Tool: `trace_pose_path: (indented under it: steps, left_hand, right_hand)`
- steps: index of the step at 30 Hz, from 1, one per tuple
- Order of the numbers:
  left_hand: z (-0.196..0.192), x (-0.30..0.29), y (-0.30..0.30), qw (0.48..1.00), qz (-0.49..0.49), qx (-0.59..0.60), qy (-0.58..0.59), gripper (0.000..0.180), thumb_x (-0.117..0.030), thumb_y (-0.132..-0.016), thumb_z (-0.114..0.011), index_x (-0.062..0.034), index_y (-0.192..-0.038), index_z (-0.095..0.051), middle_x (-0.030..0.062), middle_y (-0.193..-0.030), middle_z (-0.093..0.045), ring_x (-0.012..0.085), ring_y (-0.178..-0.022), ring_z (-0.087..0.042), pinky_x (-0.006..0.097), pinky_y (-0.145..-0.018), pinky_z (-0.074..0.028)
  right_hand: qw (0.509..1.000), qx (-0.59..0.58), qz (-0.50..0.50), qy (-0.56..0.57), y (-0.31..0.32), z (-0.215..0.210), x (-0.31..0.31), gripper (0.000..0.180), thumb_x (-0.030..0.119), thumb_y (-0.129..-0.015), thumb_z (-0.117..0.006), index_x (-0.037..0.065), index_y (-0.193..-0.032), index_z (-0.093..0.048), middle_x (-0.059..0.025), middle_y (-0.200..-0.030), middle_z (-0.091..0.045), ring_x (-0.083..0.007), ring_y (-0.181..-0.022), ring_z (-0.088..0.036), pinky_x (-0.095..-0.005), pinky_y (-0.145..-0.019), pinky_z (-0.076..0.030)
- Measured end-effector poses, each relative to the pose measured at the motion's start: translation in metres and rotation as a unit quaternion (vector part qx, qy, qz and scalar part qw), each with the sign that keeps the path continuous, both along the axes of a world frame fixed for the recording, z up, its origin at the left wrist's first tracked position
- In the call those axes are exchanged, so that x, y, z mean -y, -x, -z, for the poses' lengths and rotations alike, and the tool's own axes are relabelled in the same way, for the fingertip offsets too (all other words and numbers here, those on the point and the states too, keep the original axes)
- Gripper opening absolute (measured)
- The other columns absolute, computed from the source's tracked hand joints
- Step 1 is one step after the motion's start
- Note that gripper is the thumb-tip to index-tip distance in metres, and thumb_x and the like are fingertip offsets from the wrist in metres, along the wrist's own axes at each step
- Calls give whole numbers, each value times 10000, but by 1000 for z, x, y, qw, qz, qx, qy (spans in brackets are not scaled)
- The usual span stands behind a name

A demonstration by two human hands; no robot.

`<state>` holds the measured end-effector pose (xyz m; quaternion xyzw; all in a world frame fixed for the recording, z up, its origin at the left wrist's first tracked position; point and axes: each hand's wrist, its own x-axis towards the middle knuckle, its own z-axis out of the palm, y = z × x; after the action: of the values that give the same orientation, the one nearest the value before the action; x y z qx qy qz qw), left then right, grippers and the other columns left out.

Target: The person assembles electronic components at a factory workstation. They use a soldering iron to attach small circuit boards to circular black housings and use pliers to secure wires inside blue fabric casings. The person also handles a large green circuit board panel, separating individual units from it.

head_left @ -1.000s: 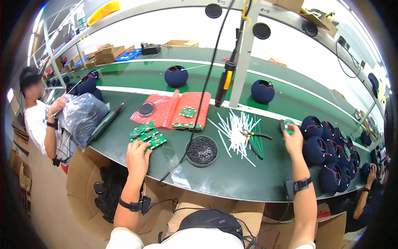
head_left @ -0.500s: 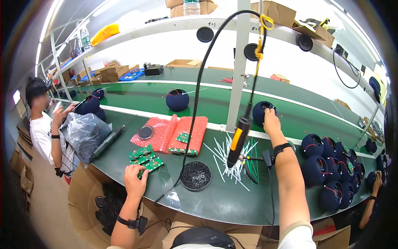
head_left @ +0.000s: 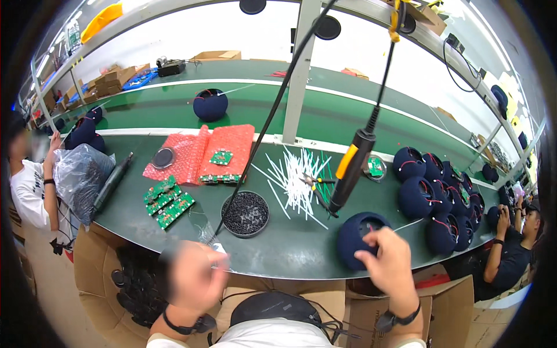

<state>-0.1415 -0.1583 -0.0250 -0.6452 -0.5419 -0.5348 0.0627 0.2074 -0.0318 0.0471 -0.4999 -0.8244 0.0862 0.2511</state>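
My right hand (head_left: 391, 261) is at the table's front edge, thumb and fingers closed on the near rim of a dark blue round shell (head_left: 350, 235) with an opening in its top. A thin white strip (head_left: 408, 225) sticks out to the shell's right. Low at the front edge, my left hand (head_left: 200, 272) is smeared by motion, so what its fingers hold cannot be made out. Beyond it lie green circuit boards (head_left: 174, 209) and a round tray of small black pieces (head_left: 245, 214).
A black-and-yellow power screwdriver (head_left: 354, 165) hangs over white cable ties (head_left: 293, 182) and pliers (head_left: 316, 182). Several blue shells (head_left: 416, 197) crowd the right side. Red bubble wrap (head_left: 229, 148) lies behind the boards. Co-workers sit left (head_left: 29, 191) and right (head_left: 516, 255).
My right hand has brought the blue shell from the green belt to the table's front edge. My left hand has left the circuit boards and moved nearer. The view has shifted.
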Motion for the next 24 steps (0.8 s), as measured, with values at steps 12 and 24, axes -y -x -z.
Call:
trace_pose_path:
  steps: [12,24]
  left_hand:
    - [-28,-38,-60,968,156,-106,163,787,-178,-641,-956,-65,-1340,-613,166,-1251,-621,468,-1330,-519,571,-1147,-427]
    - [-52,-75,-83,913,226,-232,247,640,-166,-710,-915,-171,-1289,-642,65,-1327,-637,326,-1424,-486,641,-1217,-302]
  right_hand:
    - [947,-302,-106,-15,78,7,20,94,44,-910,-730,30,-1003,-722,-113,-888,-691,-215,-649,-661,-338,-594,-522]
    - [982,124,-71,-120,66,112,-163,359,319,-873,-796,62,-1055,-623,-168,-1234,-629,-383,-1298,-565,-637,-1148,-381]
